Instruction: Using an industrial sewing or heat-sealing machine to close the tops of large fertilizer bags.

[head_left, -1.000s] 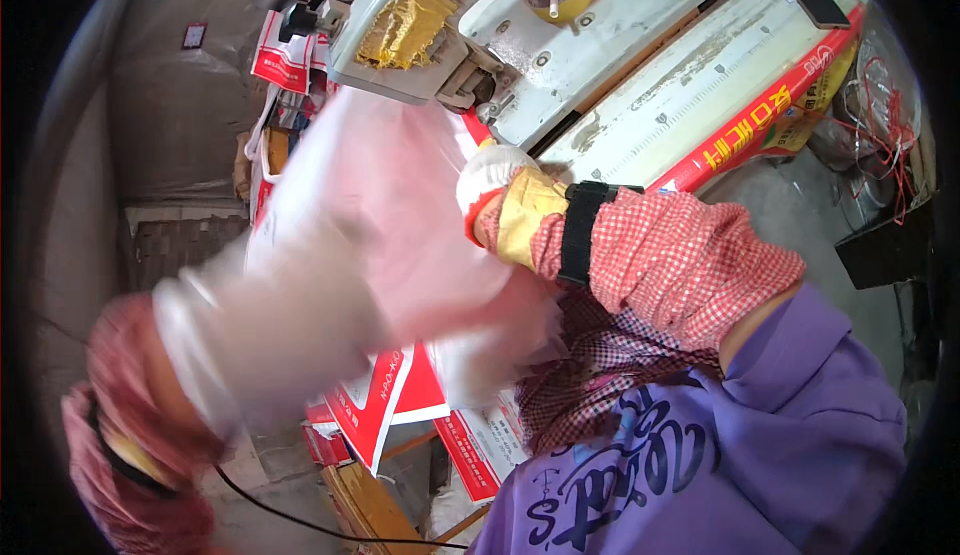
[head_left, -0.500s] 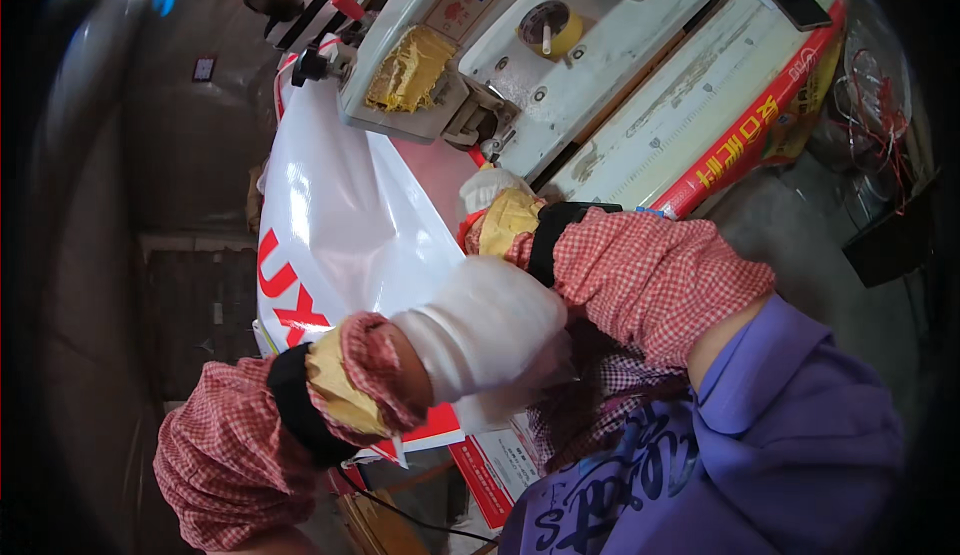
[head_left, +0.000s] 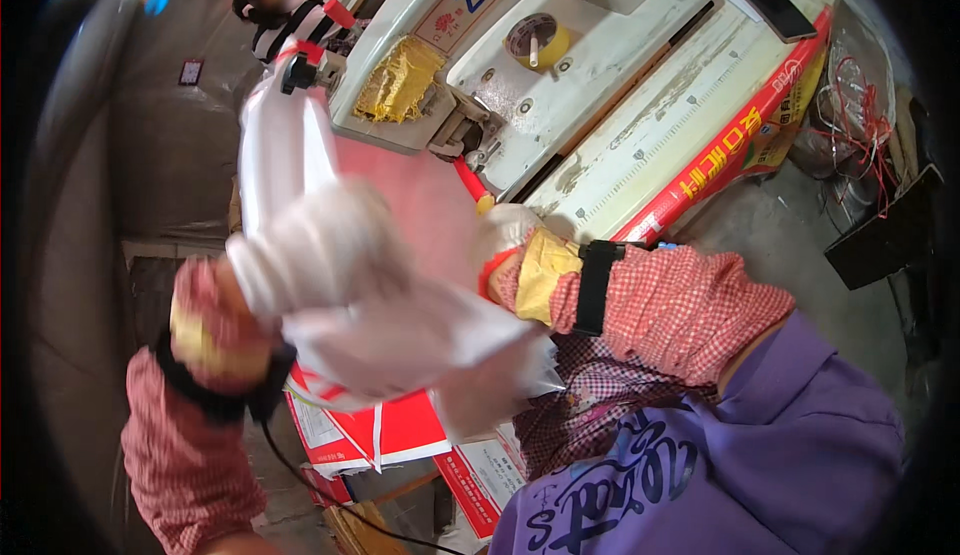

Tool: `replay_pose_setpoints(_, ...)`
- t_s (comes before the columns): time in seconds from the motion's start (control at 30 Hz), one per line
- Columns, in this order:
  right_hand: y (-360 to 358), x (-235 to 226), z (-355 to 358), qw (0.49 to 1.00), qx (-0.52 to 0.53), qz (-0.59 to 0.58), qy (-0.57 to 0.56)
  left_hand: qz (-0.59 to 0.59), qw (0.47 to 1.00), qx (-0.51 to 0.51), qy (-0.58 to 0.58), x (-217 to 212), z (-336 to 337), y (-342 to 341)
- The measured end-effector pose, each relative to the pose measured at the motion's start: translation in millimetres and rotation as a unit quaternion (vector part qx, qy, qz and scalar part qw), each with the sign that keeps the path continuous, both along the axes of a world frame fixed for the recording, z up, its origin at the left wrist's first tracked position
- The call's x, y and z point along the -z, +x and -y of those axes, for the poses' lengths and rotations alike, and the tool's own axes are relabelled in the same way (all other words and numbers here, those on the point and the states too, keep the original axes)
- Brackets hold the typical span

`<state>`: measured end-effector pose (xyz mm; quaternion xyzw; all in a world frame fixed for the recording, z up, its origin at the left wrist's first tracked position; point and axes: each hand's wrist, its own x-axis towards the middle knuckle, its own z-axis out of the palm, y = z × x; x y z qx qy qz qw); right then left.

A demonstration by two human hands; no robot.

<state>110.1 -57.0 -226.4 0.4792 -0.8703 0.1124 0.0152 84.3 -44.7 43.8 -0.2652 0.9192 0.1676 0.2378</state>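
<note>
Grip of both hands cannot be told: left hand (head_left: 325, 250) is blurred over white sheet (head_left: 430, 330); right hand (head_left: 510, 227) has fingers hidden. Sheet is seen toward machine's (head_left: 625, 40) 7 o'clock. Judged: sheet being arranged; steadying called for.

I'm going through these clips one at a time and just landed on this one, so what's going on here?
A person in white gloves is handling white-and-red sheeting beside a white machine. The left hand, blurred, is over the sheeting; the right hand is by its right edge, close to the machine. The fingers are too blurred or hidden to tell their grip. A roll of yellow tape lies on the machine, with a dark phone farther right.
</note>
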Motion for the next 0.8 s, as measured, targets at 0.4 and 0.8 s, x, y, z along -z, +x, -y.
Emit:
replay_pose_setpoints(0.4, -98, 86, 3, 0.928, -0.336, -0.071, -0.145, 0.150, 0.981, -0.083, -0.088, 73, -74, -43)
replay_pose_setpoints(0.8, -95, -83, 1, 0.723, -0.481, 0.496, 0.004, 0.177, 0.840, -0.255, -0.446, 168, 81, 91)
